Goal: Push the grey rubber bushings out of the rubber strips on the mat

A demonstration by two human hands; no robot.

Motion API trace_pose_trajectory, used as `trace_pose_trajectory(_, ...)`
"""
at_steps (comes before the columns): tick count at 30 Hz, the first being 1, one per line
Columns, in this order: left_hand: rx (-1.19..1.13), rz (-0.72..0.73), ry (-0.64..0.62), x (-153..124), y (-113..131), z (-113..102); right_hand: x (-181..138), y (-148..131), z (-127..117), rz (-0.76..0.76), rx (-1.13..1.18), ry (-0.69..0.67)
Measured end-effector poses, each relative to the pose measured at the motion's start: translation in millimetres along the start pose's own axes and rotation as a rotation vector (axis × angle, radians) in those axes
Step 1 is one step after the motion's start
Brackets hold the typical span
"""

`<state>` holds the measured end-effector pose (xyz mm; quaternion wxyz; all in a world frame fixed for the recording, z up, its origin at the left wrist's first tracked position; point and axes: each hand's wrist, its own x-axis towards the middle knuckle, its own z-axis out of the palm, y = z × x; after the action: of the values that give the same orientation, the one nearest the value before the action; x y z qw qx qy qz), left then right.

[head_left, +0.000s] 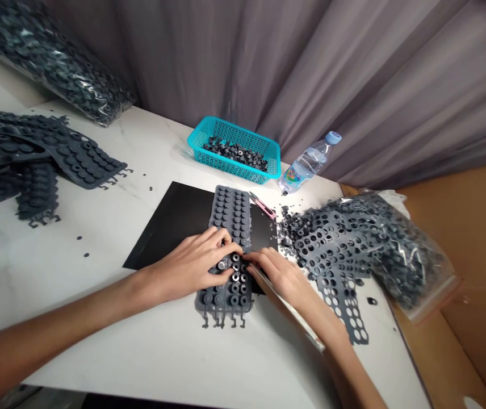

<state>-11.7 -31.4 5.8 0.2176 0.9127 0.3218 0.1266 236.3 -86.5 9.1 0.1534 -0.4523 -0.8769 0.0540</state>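
Note:
A dark grey moulded rubber sheet with rows of round studs lies lengthwise in front of me, partly on a black mat. My left hand grips the sheet from its left side, thumb and forefinger curled around some of the studs. Close to those fingertips, my right hand is closed around a long, thin, pale tool, whose tip is at the sheet's right edge. Several studs between the hands show shiny ring-shaped tops. Small hooked tabs stick out at the sheet's near end.
Behind the mat stands a turquoise basket of small rubber parts, beside a water bottle. Pink-handled snips lie nearby. Punched sheets and a plastic bag sit right. More studded sheets and a large filled bag are left.

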Motion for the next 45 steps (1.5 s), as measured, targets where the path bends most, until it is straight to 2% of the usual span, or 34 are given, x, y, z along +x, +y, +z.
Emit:
trace_pose_trajectory(11,-0.013,-0.017,-0.035,2.2,0.5,-3.1,0.0,-0.6,6.6,0.116,-0.087,0.046)
trace_pose_trajectory(15,-0.03,-0.009,-0.04,1.9,-0.6,-2.2,-1.2,1.2,2.9,0.259,-0.127,0.105)
trace_pose_trajectory(18,-0.043,-0.009,-0.045,1.7,-0.4,-2.9,-3.2,2.9,-6.2,0.326,-0.038,0.139)
trace_pose_trajectory(22,-0.041,-0.015,-0.042,1.6,0.1,-3.3,-4.4,0.3,-19.4,0.284,0.23,0.041)
trace_pose_trajectory(25,-0.039,-0.001,-0.035,1.7,-0.7,-2.2,-3.4,-2.9,-25.5,0.243,0.293,0.008)
trace_pose_trajectory(31,-0.022,-0.002,-0.013,1.3,-1.7,-0.3,1.1,-7.3,-30.6,0.177,0.302,-0.061)
trace_pose_trajectory(37,-0.033,0.02,0.018,0.8,-2.2,1.7,3.2,-12.3,-31.3,0.187,0.262,-0.05)
trace_pose_trajectory(41,-0.031,0.014,0.005,0.9,-2.6,1.8,2.1,-11.0,-27.2,0.172,0.252,-0.056)
trace_pose_trajectory(45,-0.014,0.019,0.002,0.7,-3.0,0.7,0.2,-3.3,-16.9,0.097,0.17,-0.053)
